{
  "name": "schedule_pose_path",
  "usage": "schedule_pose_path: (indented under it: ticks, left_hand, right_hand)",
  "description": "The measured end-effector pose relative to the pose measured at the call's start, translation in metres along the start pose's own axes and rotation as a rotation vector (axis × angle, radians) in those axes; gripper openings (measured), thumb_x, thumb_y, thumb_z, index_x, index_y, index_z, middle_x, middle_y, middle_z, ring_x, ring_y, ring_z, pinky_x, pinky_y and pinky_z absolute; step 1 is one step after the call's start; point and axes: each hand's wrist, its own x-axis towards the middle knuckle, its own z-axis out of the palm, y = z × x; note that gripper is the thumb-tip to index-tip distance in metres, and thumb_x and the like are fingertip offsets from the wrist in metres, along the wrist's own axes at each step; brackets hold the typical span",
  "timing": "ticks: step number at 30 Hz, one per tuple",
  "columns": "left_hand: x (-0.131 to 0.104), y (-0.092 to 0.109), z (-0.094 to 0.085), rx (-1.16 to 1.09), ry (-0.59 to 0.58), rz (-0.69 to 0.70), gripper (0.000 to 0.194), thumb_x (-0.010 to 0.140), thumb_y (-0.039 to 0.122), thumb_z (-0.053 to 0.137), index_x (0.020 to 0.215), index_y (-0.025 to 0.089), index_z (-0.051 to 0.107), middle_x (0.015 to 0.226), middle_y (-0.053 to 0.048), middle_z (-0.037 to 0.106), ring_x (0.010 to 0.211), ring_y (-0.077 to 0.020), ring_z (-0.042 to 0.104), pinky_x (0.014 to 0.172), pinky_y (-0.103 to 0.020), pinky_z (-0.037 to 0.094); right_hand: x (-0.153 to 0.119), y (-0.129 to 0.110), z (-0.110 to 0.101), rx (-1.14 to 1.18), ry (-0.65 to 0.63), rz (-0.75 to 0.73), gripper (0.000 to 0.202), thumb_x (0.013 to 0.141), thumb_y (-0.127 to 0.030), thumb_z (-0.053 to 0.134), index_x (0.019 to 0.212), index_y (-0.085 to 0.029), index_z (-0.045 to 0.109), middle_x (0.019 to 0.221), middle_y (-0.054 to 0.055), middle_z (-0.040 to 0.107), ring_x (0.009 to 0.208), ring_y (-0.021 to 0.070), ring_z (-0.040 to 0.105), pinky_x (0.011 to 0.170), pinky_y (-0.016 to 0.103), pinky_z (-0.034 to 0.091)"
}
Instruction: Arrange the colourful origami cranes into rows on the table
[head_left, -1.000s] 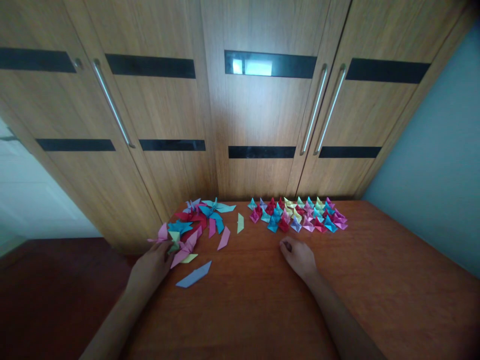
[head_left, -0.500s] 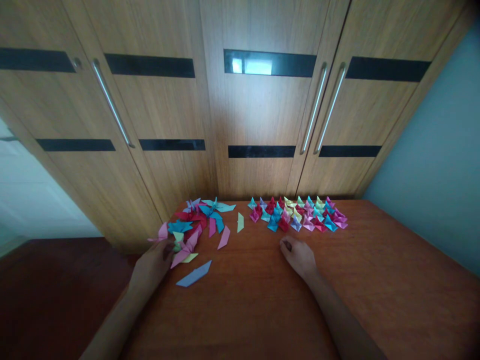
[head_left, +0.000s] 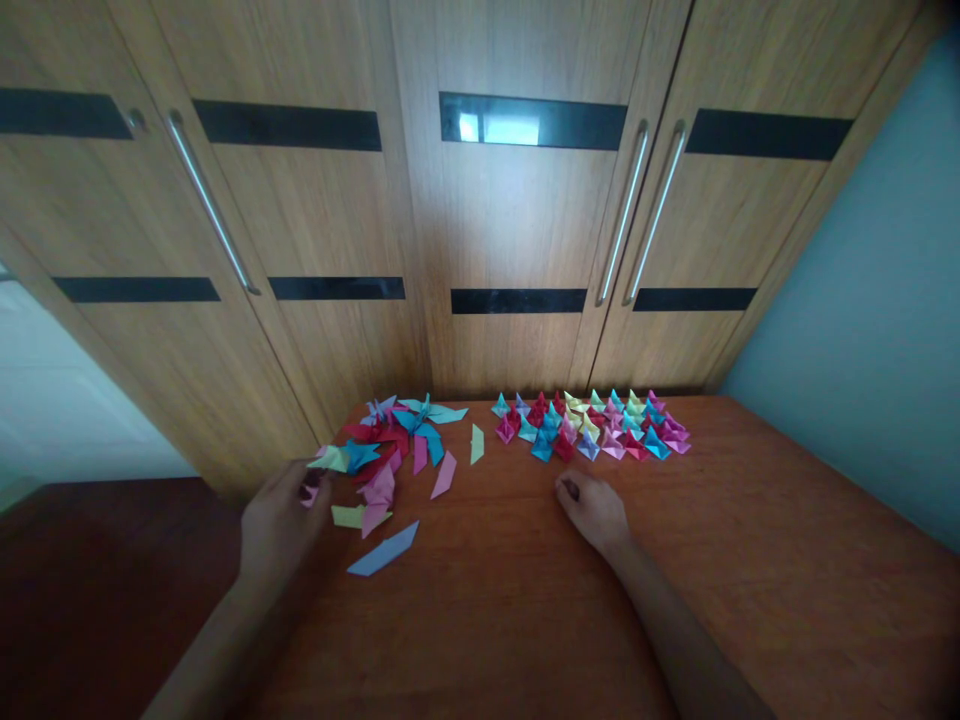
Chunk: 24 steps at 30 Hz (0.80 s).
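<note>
My left hand (head_left: pixel 281 515) is at the left edge of a loose pile of folded paper pieces. Its fingers are pinched at a pale green folded paper piece (head_left: pixel 331 459), raised beside a blue piece (head_left: pixel 361 456). A bit of pink paper shows by the fingers; whether they hold it too I cannot tell. Pink (head_left: pixel 380 488), pale yellow (head_left: pixel 348 516) and grey-blue (head_left: pixel 384 550) paper pieces lie to its right. My right hand (head_left: pixel 596 510) rests on the table, fingers curled closed with nothing visible in them, just in front of rows of small folded paper shapes (head_left: pixel 589 447).
The brown wooden table (head_left: pixel 480 610) stands against a wooden wardrobe (head_left: pixel 517 220) with metal handles. Red (head_left: pixel 375 434) and teal (head_left: pixel 429 413) pieces lie at the back of the pile. Single pink (head_left: pixel 444 475) and pale yellow (head_left: pixel 477 444) strips lie between the two groups.
My left hand has drawn back to the left and lifted the pale green piece out of the pile. A pale yellow piece there is more exposed. My right hand stays in place.
</note>
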Motion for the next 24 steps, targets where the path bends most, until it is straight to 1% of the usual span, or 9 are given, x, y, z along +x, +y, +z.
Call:
schedule_pose_path:
  ticks: [2, 5, 7, 9, 12, 15, 18, 20, 24]
  left_hand:
    - [0.005, 0.021, -0.004, -0.121, 0.009, 0.07, 0.022, 0.083, 0.032, 0.043, 0.091, 0.017, 0.058, 0.089, -0.005, 0.063, 0.073, -0.0174, 0.06, 0.07, -0.027, 0.046]
    - [0.006, 0.061, 0.0, -0.249, -0.06, 0.145, 0.022, 0.082, 0.031, 0.045, 0.096, 0.019, 0.057, 0.094, -0.004, 0.065, 0.081, -0.0187, 0.062, 0.074, -0.027, 0.045]
    - [0.004, 0.089, 0.009, -0.305, -0.148, 0.156, 0.02, 0.082, 0.026, 0.045, 0.096, 0.019, 0.057, 0.085, -0.002, 0.066, 0.075, -0.0177, 0.062, 0.069, -0.026, 0.045]
    - [-0.001, 0.114, 0.021, -0.348, -0.283, 0.235, 0.017, 0.082, 0.023, 0.047, 0.095, 0.02, 0.057, 0.079, -0.001, 0.065, 0.071, -0.0165, 0.061, 0.066, -0.025, 0.044]
    - [-0.007, 0.141, 0.043, -0.392, -0.407, 0.332, 0.012, 0.08, 0.015, 0.046, 0.085, 0.02, 0.056, 0.076, -0.001, 0.062, 0.07, -0.0154, 0.059, 0.065, -0.025, 0.041]
    - [-0.013, 0.153, 0.064, -0.44, -0.456, 0.359, 0.011, 0.078, 0.011, 0.048, 0.081, 0.02, 0.055, 0.075, -0.001, 0.061, 0.07, -0.0145, 0.057, 0.065, -0.024, 0.04]
    - [-0.021, 0.155, 0.079, -0.469, -0.488, 0.348, 0.011, 0.079, 0.012, 0.049, 0.081, 0.02, 0.056, 0.075, 0.0, 0.06, 0.068, -0.0137, 0.056, 0.064, -0.023, 0.039]
    - [-0.026, 0.154, 0.083, -0.479, -0.516, 0.35, 0.012, 0.079, 0.012, 0.049, 0.082, 0.02, 0.057, 0.076, 0.0, 0.06, 0.068, -0.0135, 0.055, 0.063, -0.023, 0.039]
    - [-0.034, 0.156, 0.083, -0.517, -0.585, 0.369, 0.014, 0.079, 0.011, 0.048, 0.084, 0.02, 0.058, 0.077, -0.001, 0.06, 0.069, -0.0138, 0.055, 0.062, -0.023, 0.039]
  right_hand:
    - [0.0, 0.0, -0.001, 0.009, 0.003, -0.012, 0.019, 0.086, -0.031, 0.046, 0.077, -0.023, 0.061, 0.072, 0.0, 0.064, 0.067, 0.0135, 0.057, 0.053, 0.022, 0.026]
    - [0.0, 0.0, -0.001, 0.029, 0.0, -0.01, 0.019, 0.086, -0.031, 0.046, 0.077, -0.023, 0.061, 0.071, 0.0, 0.064, 0.066, 0.0138, 0.057, 0.054, 0.022, 0.028]
    - [0.0, 0.002, 0.0, 0.062, 0.003, -0.011, 0.02, 0.086, -0.032, 0.046, 0.078, -0.023, 0.062, 0.071, 0.0, 0.064, 0.066, 0.014, 0.057, 0.055, 0.022, 0.031]
    - [0.002, 0.003, 0.001, 0.126, 0.011, -0.024, 0.02, 0.085, -0.032, 0.046, 0.08, -0.023, 0.063, 0.072, 0.0, 0.064, 0.068, 0.0145, 0.058, 0.058, 0.022, 0.035]
    - [0.002, 0.002, 0.001, 0.287, 0.024, -0.091, 0.023, 0.086, -0.036, 0.045, 0.081, -0.023, 0.063, 0.075, 0.0, 0.065, 0.069, 0.0151, 0.058, 0.064, 0.023, 0.04]
    - [0.0, -0.004, -0.002, 0.533, 0.009, -0.187, 0.028, 0.087, -0.042, 0.044, 0.087, -0.021, 0.063, 0.078, 0.002, 0.064, 0.071, 0.0155, 0.058, 0.066, 0.024, 0.043]
    - [-0.003, -0.011, -0.005, 0.763, -0.069, -0.211, 0.034, 0.087, -0.046, 0.044, 0.099, -0.019, 0.062, 0.079, 0.002, 0.062, 0.072, 0.0148, 0.057, 0.065, 0.024, 0.044]
    - [-0.004, -0.013, -0.005, 0.84, -0.11, -0.205, 0.035, 0.086, -0.047, 0.047, 0.102, -0.02, 0.061, 0.079, 0.002, 0.061, 0.071, 0.0141, 0.056, 0.064, 0.024, 0.044]
    - [-0.003, -0.012, 0.003, 0.85, -0.171, -0.22, 0.033, 0.08, -0.047, 0.058, 0.098, -0.02, 0.063, 0.071, -0.001, 0.057, 0.066, 0.0124, 0.052, 0.061, 0.023, 0.042]
